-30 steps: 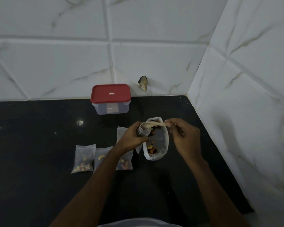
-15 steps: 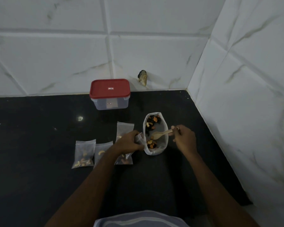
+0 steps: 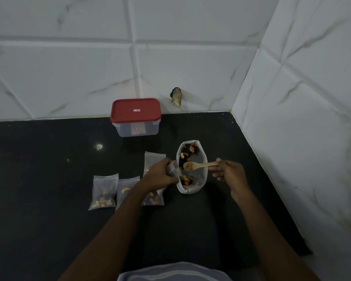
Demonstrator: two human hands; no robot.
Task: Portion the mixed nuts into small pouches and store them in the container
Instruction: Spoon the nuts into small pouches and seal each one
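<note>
Three filled clear plastic pouches [image 3: 104, 191] lie left of centre as the left hand [image 3: 158, 176] grips a fourth pouch [image 3: 171, 169] and the right hand [image 3: 231, 173] pinches a loaded wooden spoon [image 3: 201, 165], liable to spill beside it.

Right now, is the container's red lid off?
No, the red lid sits flat on top of the container, covering it.

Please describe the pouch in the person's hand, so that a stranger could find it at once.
Toward the right of the black counter sits a white bag of nuts. Just left of it, the left hand grips a clear pouch. Unlike the pouches lying flat, it is held up near the spoon.
</note>
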